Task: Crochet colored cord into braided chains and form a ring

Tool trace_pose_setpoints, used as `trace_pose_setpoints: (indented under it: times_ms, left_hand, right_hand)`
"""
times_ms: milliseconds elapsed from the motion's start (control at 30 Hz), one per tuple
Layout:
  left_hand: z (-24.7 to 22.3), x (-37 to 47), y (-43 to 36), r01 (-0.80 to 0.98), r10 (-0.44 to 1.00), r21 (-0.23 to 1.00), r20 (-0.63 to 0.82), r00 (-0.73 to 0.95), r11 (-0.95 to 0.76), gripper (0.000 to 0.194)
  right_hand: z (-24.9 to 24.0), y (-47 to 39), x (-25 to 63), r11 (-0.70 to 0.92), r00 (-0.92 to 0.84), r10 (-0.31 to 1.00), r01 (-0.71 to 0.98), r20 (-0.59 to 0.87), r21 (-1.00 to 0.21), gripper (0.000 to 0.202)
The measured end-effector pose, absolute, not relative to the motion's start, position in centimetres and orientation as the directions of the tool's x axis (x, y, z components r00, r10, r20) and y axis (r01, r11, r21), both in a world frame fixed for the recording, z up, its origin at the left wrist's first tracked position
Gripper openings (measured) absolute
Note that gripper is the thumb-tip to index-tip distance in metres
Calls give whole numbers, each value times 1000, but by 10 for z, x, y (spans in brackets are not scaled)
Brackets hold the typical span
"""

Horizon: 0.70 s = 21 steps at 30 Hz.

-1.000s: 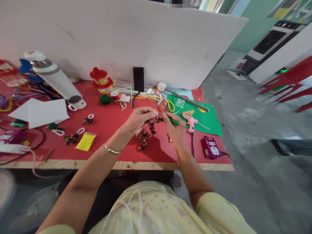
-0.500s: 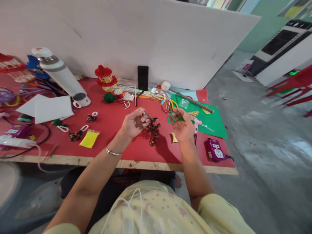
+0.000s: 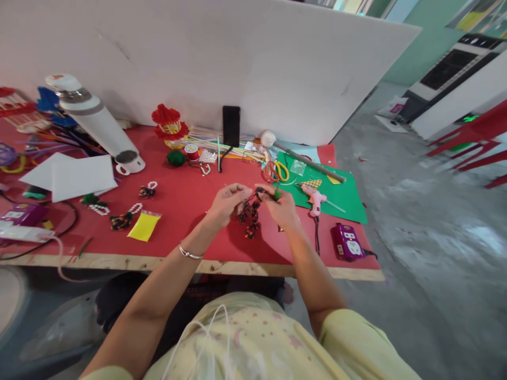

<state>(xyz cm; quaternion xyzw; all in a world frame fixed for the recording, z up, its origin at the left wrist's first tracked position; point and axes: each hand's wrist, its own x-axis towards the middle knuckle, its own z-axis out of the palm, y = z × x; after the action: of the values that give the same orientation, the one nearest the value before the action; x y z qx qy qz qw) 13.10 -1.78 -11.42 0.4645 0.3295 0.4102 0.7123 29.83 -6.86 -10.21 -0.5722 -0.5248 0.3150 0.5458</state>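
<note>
A dark, fuzzy multicoloured yarn piece with orange and green flecks hangs between my hands above the red table covering. My left hand pinches its upper left part. The closed fingers of my right hand meet it at the upper right. A small bright green bit shows at my right fingers; its kind is unclear. To the left lie similar yarn pieces with white bead loops, one of them a dark keychain-like piece, beside a yellow packet.
A pink glue gun rests on green sheet, near yellow-handled scissors. A phone leans against the white board. A white flask, a cup and a purple power box stand on the table.
My right hand has moved left and in to the yarn piece, its spread fingers now closed at it. My left hand has shifted slightly right, still on the piece.
</note>
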Motion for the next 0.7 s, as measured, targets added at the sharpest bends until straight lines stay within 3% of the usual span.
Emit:
trace_pose_setpoints:
  times_ms: [100, 233, 467, 700]
  left_hand:
    - [-117, 135, -16, -182, 897, 973, -51, 438, 145, 29]
    - [-117, 137, -15, -141, 901, 985, -26, 432, 96, 21]
    - [-123, 143, -16, -214, 978, 969, -79, 193, 120, 22]
    - [-122, 142, -14, -219, 977, 962, -126, 169, 162, 23]
  right_hand:
    - [-94, -67, 303, 160, 86, 978, 268, 189, -950, 27]
    - [-88, -66, 303, 137, -8, 990, 242, 139, -961, 30]
    - [-102, -60, 302, 99, 207, 966, 262, 156, -960, 39]
    - [-108, -59, 294, 1, 103, 995, 40, 5, -999, 20]
